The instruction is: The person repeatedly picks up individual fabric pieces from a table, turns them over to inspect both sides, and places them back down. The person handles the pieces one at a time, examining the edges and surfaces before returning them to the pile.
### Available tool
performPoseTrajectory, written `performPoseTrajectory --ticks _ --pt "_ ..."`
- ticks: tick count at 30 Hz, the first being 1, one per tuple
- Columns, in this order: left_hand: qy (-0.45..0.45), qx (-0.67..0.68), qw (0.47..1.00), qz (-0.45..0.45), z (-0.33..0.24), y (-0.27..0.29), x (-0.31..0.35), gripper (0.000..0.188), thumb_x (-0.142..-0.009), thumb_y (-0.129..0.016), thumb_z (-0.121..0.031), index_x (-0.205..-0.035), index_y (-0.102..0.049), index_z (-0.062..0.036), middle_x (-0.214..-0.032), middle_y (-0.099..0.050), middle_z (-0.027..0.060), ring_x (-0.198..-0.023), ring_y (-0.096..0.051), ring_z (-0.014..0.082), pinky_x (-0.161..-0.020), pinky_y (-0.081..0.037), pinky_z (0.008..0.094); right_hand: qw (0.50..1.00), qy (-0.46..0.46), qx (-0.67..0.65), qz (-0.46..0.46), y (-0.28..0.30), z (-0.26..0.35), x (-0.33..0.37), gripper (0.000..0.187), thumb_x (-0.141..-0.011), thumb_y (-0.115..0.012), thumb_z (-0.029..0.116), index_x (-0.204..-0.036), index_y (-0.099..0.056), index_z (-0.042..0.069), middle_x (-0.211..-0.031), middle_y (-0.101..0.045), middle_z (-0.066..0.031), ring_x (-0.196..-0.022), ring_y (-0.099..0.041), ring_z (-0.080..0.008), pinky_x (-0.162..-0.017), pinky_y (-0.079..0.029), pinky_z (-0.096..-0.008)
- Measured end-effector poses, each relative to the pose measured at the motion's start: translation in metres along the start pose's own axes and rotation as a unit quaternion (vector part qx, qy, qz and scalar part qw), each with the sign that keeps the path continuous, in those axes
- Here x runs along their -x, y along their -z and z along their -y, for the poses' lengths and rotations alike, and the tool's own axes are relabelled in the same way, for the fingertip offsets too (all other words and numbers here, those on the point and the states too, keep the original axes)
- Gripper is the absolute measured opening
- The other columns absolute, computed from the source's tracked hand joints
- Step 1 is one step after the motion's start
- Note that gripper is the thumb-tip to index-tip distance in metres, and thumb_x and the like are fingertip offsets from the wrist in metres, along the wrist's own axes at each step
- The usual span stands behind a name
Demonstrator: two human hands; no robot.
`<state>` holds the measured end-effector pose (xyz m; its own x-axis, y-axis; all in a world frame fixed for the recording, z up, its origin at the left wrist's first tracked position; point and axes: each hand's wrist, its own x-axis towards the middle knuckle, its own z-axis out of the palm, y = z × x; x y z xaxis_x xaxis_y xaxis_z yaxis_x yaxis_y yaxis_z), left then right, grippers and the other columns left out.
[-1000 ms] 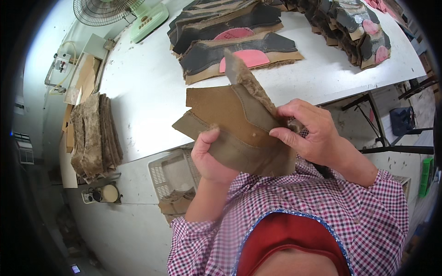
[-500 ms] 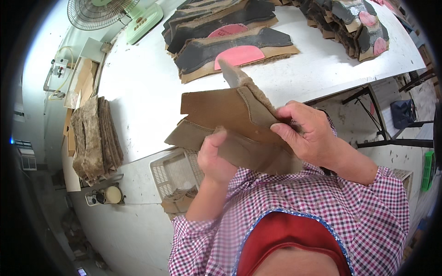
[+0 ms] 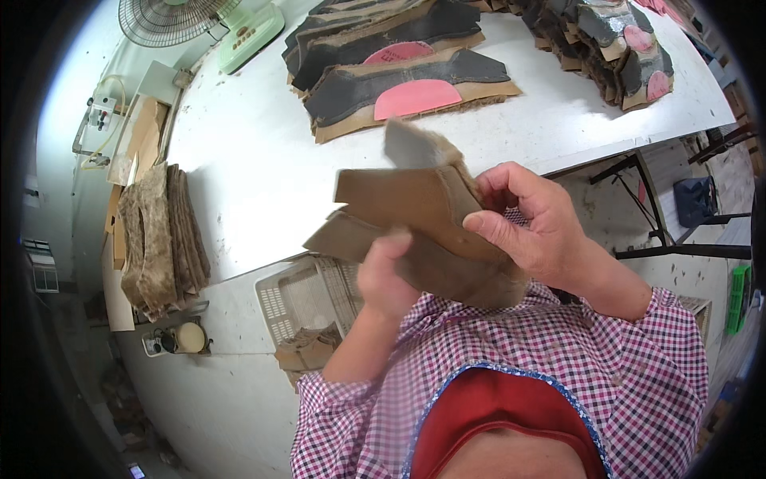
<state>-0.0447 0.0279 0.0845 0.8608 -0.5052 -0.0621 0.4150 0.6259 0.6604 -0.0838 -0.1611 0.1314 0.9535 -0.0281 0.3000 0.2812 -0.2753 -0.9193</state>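
With the brown piece (image 3: pixel 395 198) pinched in the right grip (image 3: pixel 536 217), its free end has been drawn slightly nearer, handling being still under way; the blurred left grip's (image 3: pixel 386 281) closure cannot be told.

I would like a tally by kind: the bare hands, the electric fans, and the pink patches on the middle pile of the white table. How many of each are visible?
Left and right hands: 2
Electric fan: 1
Pink patches: 2
Total: 5

Hands, two: left hand (image 3: pixel 388 279), right hand (image 3: pixel 538 215). Fur-lined brown piece (image 3: pixel 411 201): one. Desk fan (image 3: pixel 174 19): one, 11 o'clock. Half-round pink patches (image 3: pixel 419 99): two at 12 o'clock, two at 2 o'clock. Dark blue bag (image 3: pixel 696 201): one, 3 o'clock.
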Motion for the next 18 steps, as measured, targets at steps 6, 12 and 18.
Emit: performPoseTrajectory --ticks 6,12,18 --pt "0.028 0.019 0.999 0.006 0.006 0.003 0.003 0.051 -0.084 -0.047 -0.018 -0.131 -0.047 0.0015 -0.128 -0.056 0.0146 -0.121 -0.052 0.0287 -0.106 -0.038 0.0414 0.999 0.015 0.039 0.03 0.004 0.01 0.001 0.015 -0.087 -0.069 0.008 -0.093 -0.059 0.0 -0.076 -0.061 -0.0059 -0.066 -0.055 -0.0092 -0.06 -0.047 -0.0249" --pt "0.031 0.004 0.999 -0.009 0.005 0.003 0.0 0.051 -0.083 -0.048 -0.018 -0.131 -0.047 0.0014 -0.129 -0.055 0.015 -0.122 -0.051 0.0289 -0.107 -0.037 0.0419 0.986 -0.107 -0.128 0.026 0.001 0.014 -0.009 0.015 -0.088 -0.07 0.011 -0.093 -0.06 0.001 -0.078 -0.06 0.0012 -0.069 -0.052 -0.0045 -0.062 -0.045 -0.02" --pt "0.015 0.009 1.0 0.022 0.001 0.002 -0.007 0.052 -0.084 -0.048 -0.018 -0.132 -0.046 0.0014 -0.129 -0.055 0.0156 -0.12 -0.052 0.0293 -0.106 -0.039 0.0421 0.974 -0.124 -0.184 0.054 0.001 0.013 -0.023 0.012 -0.088 -0.069 0.01 -0.09 -0.061 0.002 -0.078 -0.058 0.0046 -0.071 -0.051 -0.0022 -0.063 -0.043 -0.0188"
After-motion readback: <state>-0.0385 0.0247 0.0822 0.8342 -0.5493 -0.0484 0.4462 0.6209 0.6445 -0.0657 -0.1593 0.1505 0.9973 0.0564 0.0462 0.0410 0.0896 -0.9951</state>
